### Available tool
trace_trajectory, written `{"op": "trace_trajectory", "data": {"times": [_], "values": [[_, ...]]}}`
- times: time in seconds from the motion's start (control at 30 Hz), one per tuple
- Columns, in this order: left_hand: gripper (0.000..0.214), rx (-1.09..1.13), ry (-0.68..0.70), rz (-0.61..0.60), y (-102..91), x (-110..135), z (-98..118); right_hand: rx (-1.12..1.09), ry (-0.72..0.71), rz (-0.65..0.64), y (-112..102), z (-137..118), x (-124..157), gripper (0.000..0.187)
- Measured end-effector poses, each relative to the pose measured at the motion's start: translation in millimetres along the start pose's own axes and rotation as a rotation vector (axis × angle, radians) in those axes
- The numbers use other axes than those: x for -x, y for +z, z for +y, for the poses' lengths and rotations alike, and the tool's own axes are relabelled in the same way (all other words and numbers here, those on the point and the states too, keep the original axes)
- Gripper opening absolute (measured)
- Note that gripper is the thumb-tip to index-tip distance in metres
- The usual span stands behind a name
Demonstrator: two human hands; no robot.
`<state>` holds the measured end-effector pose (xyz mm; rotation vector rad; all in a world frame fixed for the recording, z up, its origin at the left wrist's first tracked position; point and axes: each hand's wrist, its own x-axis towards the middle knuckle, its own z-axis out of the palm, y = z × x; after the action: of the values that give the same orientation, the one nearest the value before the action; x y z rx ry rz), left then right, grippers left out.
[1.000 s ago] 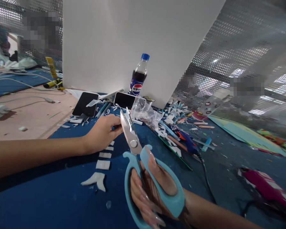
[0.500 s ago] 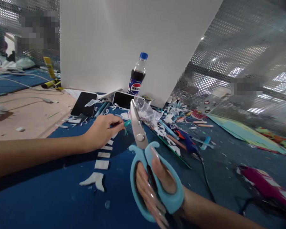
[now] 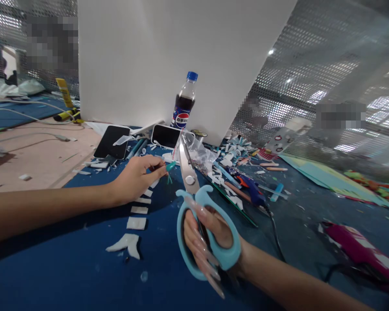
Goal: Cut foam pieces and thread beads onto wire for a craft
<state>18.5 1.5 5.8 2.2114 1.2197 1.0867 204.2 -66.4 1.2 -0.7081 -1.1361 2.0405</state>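
Note:
My left hand (image 3: 134, 179) pinches a small green piece (image 3: 170, 166) with thin strands hanging from it; its exact kind is hard to make out. Light-blue-handled scissors (image 3: 190, 179) are in my right hand (image 3: 199, 246), thumb and fingers through the loops. Their metal blades point up and away, slightly parted, just right of the green piece. Below my left hand, several small white strips (image 3: 136, 223) form a row on the blue mat (image 3: 68, 268). At the row's near end lies a white tail-shaped piece (image 3: 126, 245).
Behind stand a cola bottle (image 3: 184, 101) and a white board (image 3: 155, 52). Two phones, one black-screened phone (image 3: 112, 142) at left, lie before the board. White scraps (image 3: 235, 149), a blue glue gun (image 3: 254, 190) with cord and a magenta tool (image 3: 359, 248) lie to the right.
The scissors have come slightly down and nearer the green piece, and their blades have parted a little. My left hand keeps its pinch, with the green piece showing more.

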Motion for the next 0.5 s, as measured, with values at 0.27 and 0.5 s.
{"op": "trace_trajectory", "data": {"times": [0.27, 0.5], "values": [[0.029, -0.024, 0.029, 0.022, 0.8, -0.2, -2.1, 0.150, 0.210, -0.119, 0.3, -5.9, 9.2, 0.047], [0.022, 0.059, -0.004, 0.034, 2.3, 0.8, -3.3, -0.192, 0.080, -0.269, -0.7, 9.2, 15.6, 0.058]]}}
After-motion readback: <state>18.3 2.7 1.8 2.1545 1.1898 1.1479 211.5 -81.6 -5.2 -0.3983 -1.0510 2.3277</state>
